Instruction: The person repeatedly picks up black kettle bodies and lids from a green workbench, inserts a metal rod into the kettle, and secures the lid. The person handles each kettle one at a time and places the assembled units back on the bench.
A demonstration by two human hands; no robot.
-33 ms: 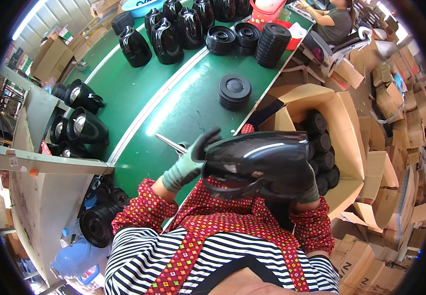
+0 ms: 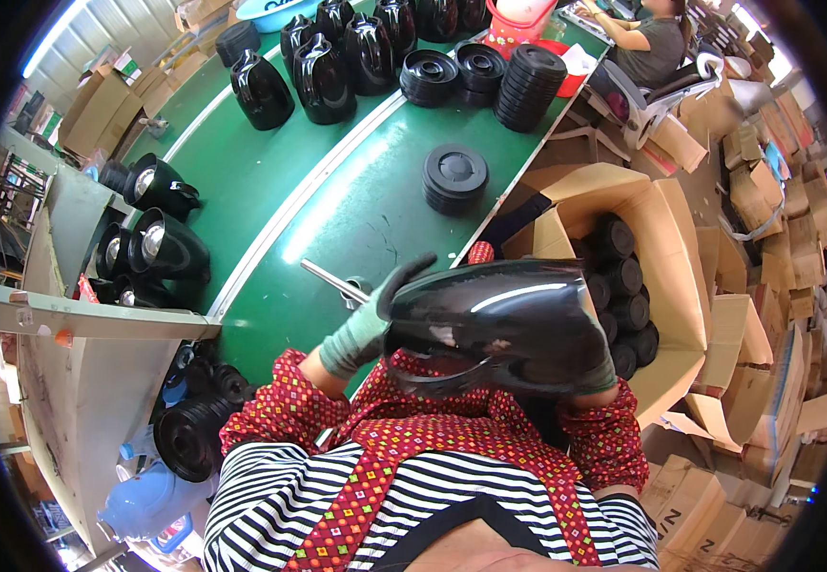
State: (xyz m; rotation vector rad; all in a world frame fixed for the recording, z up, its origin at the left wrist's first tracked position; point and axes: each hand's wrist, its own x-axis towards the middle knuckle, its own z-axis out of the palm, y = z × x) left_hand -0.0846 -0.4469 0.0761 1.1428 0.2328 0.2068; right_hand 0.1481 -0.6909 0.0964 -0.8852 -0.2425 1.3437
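A glossy black jug body (image 2: pixel 490 310) lies sideways in the air in front of my chest, its handle (image 2: pixel 437 381) on the side toward me. My left hand (image 2: pixel 380 315), in a dark-palmed glove with a green cuff, grips its left end, fingers reaching over the top. Around the right end is my right hand (image 2: pixel 600 372), gloved too; its fingers are mostly hidden by the jug. Beyond my left hand, a metal rod with a ring-shaped part (image 2: pixel 335 282) rests on the green table (image 2: pixel 270 334).
A stack of black round lids (image 2: pixel 455 178) stands mid-table, with more stacks (image 2: pixel 530 86) and upright black jugs (image 2: pixel 324 81) behind. More jugs (image 2: pixel 167 243) lie at left. On my right an open carton (image 2: pixel 671 248) holds several black cylindrical parts. Far right, a person (image 2: pixel 650 48) sits.
The jug has shifted slightly left between my hands, and my left hand has moved a little with it. The rest looks the same.
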